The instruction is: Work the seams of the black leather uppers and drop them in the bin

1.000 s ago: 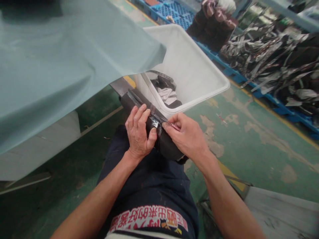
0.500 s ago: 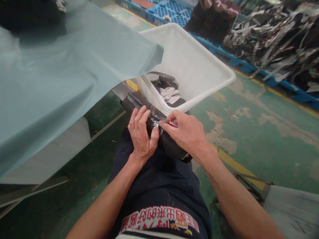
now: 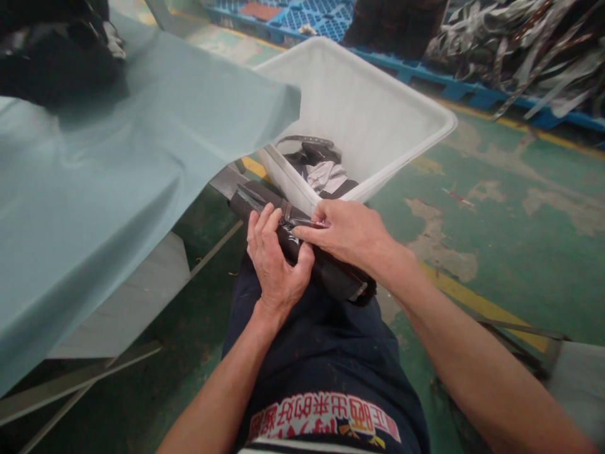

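Note:
A dark, glossy black piece [image 3: 254, 199] lies across a thick black cylindrical support [image 3: 331, 275] over my lap; what kind of article it is, I cannot tell. My left hand [image 3: 278, 258] grips it from the near left side, fingers bent over the top and thumb pressed on the near side. Between the thumb and fingers of my right hand [image 3: 347, 233] is a slim metal tool with a pinkish handle [image 3: 321, 224]. Its tip points left, toward small shiny white marks [image 3: 293, 238] between my hands. The tool's exact kind is too blurred to tell.
A white plastic bin [image 3: 378, 113] just beyond holds dark and pale scraps [image 3: 326, 176]. Pale blue-green sheeting [image 3: 142, 145] covers the table at left, with a black heap [image 3: 57, 57] on it. Blue pallets [image 3: 326, 19] and piled strips [image 3: 529, 57] stand behind. A grey surface [image 3: 579, 384] is at lower right.
The view has shifted slightly. My right hand has turned a little and moved closer over the tool, hiding more of its handle. My left hand stays on the black piece.

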`<state>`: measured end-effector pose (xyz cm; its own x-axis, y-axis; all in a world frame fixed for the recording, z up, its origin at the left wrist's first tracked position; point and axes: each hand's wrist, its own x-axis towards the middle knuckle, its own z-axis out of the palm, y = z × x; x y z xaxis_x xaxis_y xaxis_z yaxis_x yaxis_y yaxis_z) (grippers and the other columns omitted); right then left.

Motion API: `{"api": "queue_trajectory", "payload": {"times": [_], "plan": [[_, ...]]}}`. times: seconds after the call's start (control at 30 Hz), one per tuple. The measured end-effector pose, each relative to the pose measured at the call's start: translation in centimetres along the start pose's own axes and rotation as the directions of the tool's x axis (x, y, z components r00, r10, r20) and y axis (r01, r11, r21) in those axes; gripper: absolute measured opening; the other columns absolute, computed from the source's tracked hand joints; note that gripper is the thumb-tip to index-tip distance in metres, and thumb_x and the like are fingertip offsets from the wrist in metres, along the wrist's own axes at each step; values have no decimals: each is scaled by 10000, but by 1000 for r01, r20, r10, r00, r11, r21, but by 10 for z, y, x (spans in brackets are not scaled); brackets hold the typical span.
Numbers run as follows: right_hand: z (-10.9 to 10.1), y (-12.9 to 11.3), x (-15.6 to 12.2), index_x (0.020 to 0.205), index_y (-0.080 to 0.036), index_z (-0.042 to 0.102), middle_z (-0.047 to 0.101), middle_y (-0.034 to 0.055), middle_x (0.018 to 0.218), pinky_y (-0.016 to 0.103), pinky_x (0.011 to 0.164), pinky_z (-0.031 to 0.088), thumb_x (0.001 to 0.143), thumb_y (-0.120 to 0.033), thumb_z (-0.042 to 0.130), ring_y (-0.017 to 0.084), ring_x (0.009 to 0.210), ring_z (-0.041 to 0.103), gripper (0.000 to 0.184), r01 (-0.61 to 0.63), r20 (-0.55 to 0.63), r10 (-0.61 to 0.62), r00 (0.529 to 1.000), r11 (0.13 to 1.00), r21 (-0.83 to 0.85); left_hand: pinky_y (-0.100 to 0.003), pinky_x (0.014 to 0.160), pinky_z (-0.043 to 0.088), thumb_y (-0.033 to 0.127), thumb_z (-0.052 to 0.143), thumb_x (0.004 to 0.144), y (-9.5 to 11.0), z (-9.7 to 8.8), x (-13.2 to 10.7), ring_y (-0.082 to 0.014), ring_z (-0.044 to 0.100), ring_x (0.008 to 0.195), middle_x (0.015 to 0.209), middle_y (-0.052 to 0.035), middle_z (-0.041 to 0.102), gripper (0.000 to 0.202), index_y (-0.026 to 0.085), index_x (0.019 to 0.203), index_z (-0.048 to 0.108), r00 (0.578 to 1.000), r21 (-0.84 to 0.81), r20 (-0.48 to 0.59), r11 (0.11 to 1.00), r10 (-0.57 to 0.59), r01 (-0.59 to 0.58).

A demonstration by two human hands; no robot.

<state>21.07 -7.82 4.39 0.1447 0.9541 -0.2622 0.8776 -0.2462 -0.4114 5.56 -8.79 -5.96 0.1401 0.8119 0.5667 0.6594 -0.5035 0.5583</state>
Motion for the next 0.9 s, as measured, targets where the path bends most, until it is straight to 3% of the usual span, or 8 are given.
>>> {"api": "queue_trajectory", "payload": {"times": [0.2,0.4,0.67,0.9], "plan": [[7,7,-3,1012,-245,733,787,67,975,322,725,371,983,-537,677,250,908,694,298,8,-41,-5,999,996,88,-574,1366,285,324,613,957,4,4,-1,-357,378,1641,1624,-204,553,631,134,1544,483,1000,19,-7,1000,-16,16],[9,20,-12,1156,-216,690,770,42,955,302,718,381,1010,-366,640,206,831,662,215,46,-66,-28,997,956,289,-597,1369,258,400,564,1009,2,9,-4,-373,342,1654,1627,-229,538,632,103,1558,468,999,38,-31,999,19,-18],[3,22,-42,966,-222,671,693,-8,796,295,679,351,982,-329,604,169,698,561,127,27,-40,-12,999,920,392,-608,1364,270,461,509,1031,-1,10,-4,-369,392,1635,1636,-228,529,647,120,1577,443,1000,51,-10,998,26,-25],[6,17,-45,894,-233,644,654,-25,746,290,651,312,971,-313,619,158,670,519,114,19,3,-21,1000,931,364,-619,1352,282,442,500,1026,-2,11,-5,-383,360,1647,1633,-246,529,643,105,1571,456,998,49,-36,998,46,-45]]}}
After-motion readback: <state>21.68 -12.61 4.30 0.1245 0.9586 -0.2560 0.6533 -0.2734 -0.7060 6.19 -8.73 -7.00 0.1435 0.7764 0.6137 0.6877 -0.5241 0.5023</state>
